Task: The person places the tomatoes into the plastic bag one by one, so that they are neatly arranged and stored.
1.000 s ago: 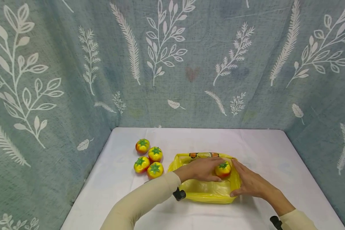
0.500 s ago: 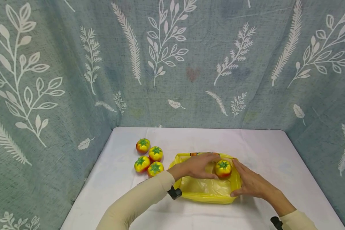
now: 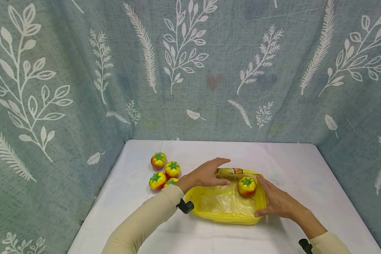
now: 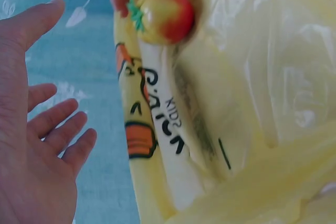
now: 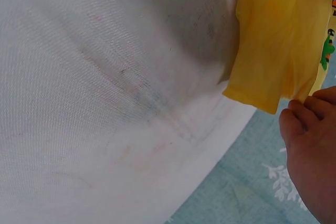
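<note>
A yellow plastic bag (image 3: 222, 218) with printed letters stands spread wide on the table, shaped like a shallow box. Inside it, by the right wall, sits one red-and-yellow tomato (image 3: 247, 186) with green leaves, which the left wrist view also shows (tomato (image 4: 169, 16)). My left hand (image 3: 206, 173) hovers over the bag's back left edge, fingers spread and holding nothing. At the bag's right side, my right hand (image 3: 277, 201) grips the rim, thumb toward the front corner and fingers at the back; its fingertips (image 5: 295, 113) curl on the yellow edge in the right wrist view.
Several more tomatoes (image 3: 158, 180) lie grouped on the white-covered table (image 3: 304, 169) left of the bag, one partly hidden by my left arm. A leaf-patterned grey-green curtain (image 3: 209, 116) borders the table at the back and sides.
My left hand has let go of the tomato inside the bag and moved left and up, away from it. The tomato stays in the bag; my right hand has hardly moved.
</note>
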Available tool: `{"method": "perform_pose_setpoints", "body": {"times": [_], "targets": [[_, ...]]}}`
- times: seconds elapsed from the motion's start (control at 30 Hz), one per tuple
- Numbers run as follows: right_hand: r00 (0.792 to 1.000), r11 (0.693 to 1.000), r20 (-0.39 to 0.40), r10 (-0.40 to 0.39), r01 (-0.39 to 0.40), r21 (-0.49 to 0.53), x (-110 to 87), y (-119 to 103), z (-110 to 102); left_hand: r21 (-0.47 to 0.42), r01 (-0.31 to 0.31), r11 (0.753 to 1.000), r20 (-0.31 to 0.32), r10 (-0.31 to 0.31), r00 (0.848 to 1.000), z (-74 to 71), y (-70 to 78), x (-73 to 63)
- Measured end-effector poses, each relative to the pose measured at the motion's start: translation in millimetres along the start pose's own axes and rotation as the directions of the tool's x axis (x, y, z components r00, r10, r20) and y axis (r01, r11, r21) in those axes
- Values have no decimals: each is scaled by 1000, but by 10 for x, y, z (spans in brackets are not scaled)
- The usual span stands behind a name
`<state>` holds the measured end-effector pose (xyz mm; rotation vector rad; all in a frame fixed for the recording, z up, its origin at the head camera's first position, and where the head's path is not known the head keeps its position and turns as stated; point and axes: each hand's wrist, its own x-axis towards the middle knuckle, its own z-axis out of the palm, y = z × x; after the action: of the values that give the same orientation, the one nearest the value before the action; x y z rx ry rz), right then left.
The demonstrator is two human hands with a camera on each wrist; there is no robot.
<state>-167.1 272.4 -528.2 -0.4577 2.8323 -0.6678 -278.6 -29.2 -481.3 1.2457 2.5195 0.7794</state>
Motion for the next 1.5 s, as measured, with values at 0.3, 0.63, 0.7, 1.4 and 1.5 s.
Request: {"method": "perform_pose_setpoints", "body": {"times": [0.3, 0.63, 0.7, 1.4, 1.5], "targets": [[1000, 1000, 1, -2, 2, -6, -3, -10, -9, -114, 72, 991, -93, -83, 992, -145, -226, -94], [1000, 1000, -8, -5, 4, -17, -8, -11, -6, -165, 152, 974, -192, -183, 964, -306, -562, -297], [1000, 1000, -7, -5, 5, -18, -7, -11, -5, -199, 168, 965, -221, -211, 952, -350, -637, -340], [1000, 1000, 4, 11, -11, -11, 7, -20, 10, -406, 340, 848, -402, -500, 767, -531, -1268, -729], [1000, 1000, 6, 16, -16, 0, 3, -22, 14, -412, 348, 842, -416, -513, 751, -551, -1329, -799]]}}
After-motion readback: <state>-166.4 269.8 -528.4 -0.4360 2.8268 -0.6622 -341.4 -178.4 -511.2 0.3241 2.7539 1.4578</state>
